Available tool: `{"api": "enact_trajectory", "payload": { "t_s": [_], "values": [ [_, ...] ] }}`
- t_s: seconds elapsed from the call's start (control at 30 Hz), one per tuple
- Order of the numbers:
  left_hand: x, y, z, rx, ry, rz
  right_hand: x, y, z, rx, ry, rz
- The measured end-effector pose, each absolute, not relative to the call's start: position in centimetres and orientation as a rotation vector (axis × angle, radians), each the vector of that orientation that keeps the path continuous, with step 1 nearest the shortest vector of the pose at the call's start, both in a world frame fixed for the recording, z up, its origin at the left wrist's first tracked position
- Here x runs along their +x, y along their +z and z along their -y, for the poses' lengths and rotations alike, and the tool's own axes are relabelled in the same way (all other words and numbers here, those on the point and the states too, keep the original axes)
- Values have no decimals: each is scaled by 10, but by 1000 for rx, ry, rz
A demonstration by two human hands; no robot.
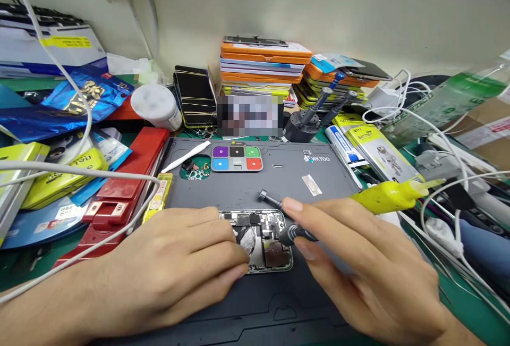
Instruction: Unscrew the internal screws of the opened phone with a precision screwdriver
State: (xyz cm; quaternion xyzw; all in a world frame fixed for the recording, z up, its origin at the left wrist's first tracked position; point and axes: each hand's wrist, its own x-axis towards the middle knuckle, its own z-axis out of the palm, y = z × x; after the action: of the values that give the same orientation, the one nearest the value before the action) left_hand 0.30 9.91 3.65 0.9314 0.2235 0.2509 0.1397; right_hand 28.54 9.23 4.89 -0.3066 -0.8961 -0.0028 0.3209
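An opened phone (pixel 257 245) lies on the dark grey work mat (pixel 223 309), its circuit parts and a round pale coil area showing. My left hand (pixel 179 266) covers the phone's left part, fingers curled together over its edge. At the right end of the phone, my right hand (pixel 350 255) pinches a dark screwdriver (pixel 292 234) between thumb and fingers, with its head over the phone. A second dark tool (pixel 271 199) juts out from beside the right index fingertip, just above the phone's top edge. What my left fingertips touch is partly hidden.
Behind the phone sit a coloured screw tray (pixel 236 159) and a white spudger (pixel 187 155). A tool holder (pixel 303 125) stands at the back near stacked boxes (pixel 263 67). A yellow bottle (pixel 388 197) lies right; a white cable (pixel 99 172) crosses the left.
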Motion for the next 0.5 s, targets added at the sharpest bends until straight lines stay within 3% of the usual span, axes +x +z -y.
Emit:
{"api": "enact_trajectory", "payload": {
  "t_s": [0.5],
  "values": [
    [2,25,-98,2557,637,-996,284,46,-95,-741,51,2318]
  ]
}}
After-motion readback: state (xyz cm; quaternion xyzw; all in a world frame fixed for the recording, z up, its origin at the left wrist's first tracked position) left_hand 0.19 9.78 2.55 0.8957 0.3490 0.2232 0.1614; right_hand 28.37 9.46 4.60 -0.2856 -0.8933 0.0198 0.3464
